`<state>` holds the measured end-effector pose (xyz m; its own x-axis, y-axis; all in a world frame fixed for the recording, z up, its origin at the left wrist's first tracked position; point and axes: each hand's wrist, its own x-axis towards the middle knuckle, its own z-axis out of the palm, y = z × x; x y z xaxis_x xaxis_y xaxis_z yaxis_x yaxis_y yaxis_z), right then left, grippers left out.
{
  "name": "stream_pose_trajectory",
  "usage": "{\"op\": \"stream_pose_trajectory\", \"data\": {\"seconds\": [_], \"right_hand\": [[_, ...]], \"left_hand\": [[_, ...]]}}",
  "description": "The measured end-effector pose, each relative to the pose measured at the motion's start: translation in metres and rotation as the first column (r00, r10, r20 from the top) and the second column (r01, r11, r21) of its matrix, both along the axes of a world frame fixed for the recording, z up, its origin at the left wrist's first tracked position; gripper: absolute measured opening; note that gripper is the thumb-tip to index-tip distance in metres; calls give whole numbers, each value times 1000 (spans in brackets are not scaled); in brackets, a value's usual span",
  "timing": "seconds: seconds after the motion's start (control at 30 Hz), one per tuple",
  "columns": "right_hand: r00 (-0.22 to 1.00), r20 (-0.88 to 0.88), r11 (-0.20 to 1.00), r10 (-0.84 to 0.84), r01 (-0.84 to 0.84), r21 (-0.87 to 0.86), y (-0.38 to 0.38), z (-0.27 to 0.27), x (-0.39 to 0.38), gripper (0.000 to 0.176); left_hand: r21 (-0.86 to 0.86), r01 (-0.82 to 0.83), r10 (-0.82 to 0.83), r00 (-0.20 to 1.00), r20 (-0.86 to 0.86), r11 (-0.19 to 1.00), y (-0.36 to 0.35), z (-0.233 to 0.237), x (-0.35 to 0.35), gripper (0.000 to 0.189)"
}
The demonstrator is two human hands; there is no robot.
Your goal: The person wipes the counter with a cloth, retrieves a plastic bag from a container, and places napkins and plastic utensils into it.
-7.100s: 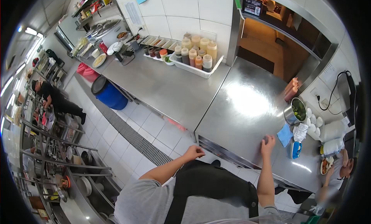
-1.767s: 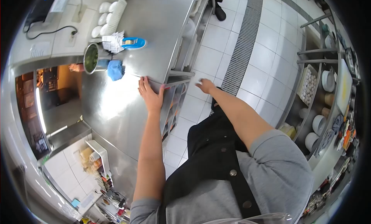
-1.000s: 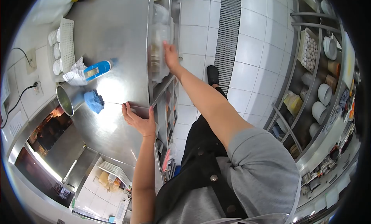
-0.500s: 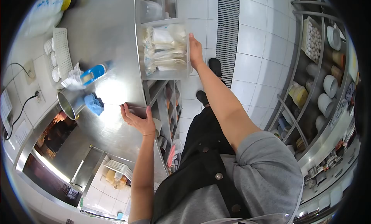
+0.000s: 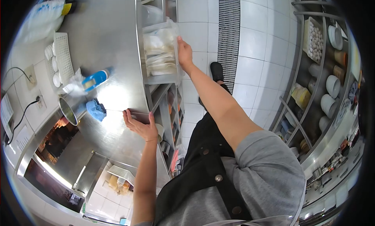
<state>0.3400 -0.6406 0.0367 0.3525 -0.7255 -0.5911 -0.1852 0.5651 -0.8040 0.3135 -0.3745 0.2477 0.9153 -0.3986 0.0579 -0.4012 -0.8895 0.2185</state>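
Note:
A clear plastic bin holding pale, plastic-wrapped packets sits partly under the steel counter's edge. My right hand grips its front wall, thumb at the rim and the other fingers mostly hidden. My left hand lies open on the edge of the counter, fingers stretched out and thumb apart. Beyond those fingers is a crumpled blue cloth. A blue-and-white bottle lies farther back on the steel.
A white basket and a metal container stand along the wall. Shelves below the counter hold more containers. To my right, a rack carries bowls and an egg basket. A floor drain grate crosses the tiles.
The bin has slid inward under the counter, and my right hand has moved with it. My left hand stays at the counter edge. One foot has shifted slightly.

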Motion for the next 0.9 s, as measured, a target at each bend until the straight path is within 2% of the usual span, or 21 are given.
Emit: {"op": "stream_pose_trajectory", "data": {"seconds": [0.17, 0.27, 0.37, 0.47, 0.57, 0.67, 0.7, 0.8, 0.83, 0.9], "right_hand": [[997, -26, 989, 68, -71, -127, 34, -4, 52, 58], [982, -44, 979, 185, -188, -83, 57, -12, 84, 51], [956, 14, 949, 292, -288, -126, 72, -8, 101, 40], [932, 116, 939, 343, -335, -83, 76, -4, 103, 39], [969, -152, 893, 194, -238, -381, 80, -30, 102, 55], [951, -24, 951, 308, -307, 19, 77, -48, 104, 69], [948, 39, 936, 314, -317, 153, 83, -68, 109, 86], [965, 193, 846, 180, -252, 470, 90, -69, 108, 100], [912, 327, 751, 246, -393, 531, 84, -79, 106, 96], [849, 394, 724, 352, -514, 461, 80, -103, 101, 76]], "left_hand": [[-18, 7, -7, 1000, 15, 1000, 2, 0, 2, 91], [-24, -5, 5, 1000, 9, 1000, 1, 0, 2, 92], [-33, -6, 6, 1000, 3, 999, 0, 0, 3, 92], [-41, -12, 11, 1000, -5, 999, 0, 1, 3, 92], [-32, -22, 21, 1000, -9, 999, -1, 2, 4, 93], [-11, -17, 16, 1000, -13, 1000, 3, -1, 6, 98], [-4, -14, 14, 1000, -15, 1000, 5, -1, 6, 101], [22, -25, 25, 1000, -4, 999, 5, -1, 7, 101], [20, -25, 25, 1000, -7, 999, 2, 1, 8, 99], [20, -31, 31, 999, -11, 999, -3, 7, 7, 95]]}}
